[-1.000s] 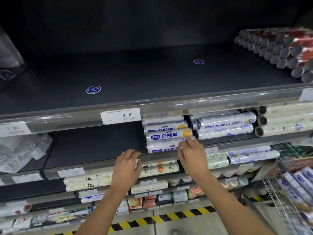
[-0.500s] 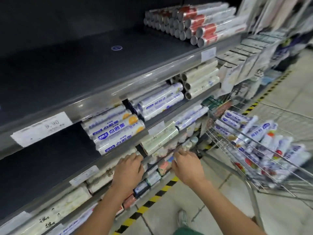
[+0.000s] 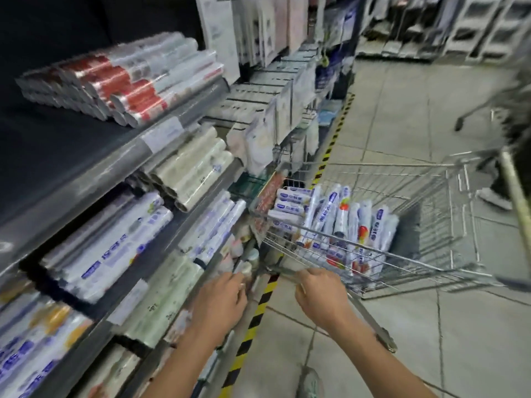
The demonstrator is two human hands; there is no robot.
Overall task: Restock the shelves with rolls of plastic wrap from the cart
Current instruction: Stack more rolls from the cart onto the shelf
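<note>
On the left, tiered dark metal shelves (image 3: 57, 145); on the right, just beside them, silver wire shopping cart (image 3: 431, 202) on grey tiled floor (image 3: 402, 110). On top shelf, toward the far end, stacked red-labelled clear film rolls (image 3: 120, 79). One shelf below, pale cardboard-cored rolls (image 3: 195, 168), and nearer on the same shelf, white blue-printed rolls (image 3: 115, 245). In the cart, at its shelf-side end, heap of white plastic wrap rolls (image 3: 339, 225), some lying, some leaning. Between shelf foot and cart, yellow-black striped floor tape (image 3: 258, 311). Beyond the shelves, hanging flat packets (image 3: 258, 33). Nearest, left hand (image 3: 221, 305) before a lower shelf edge, right hand (image 3: 321, 294) at the near cart corner.
</note>
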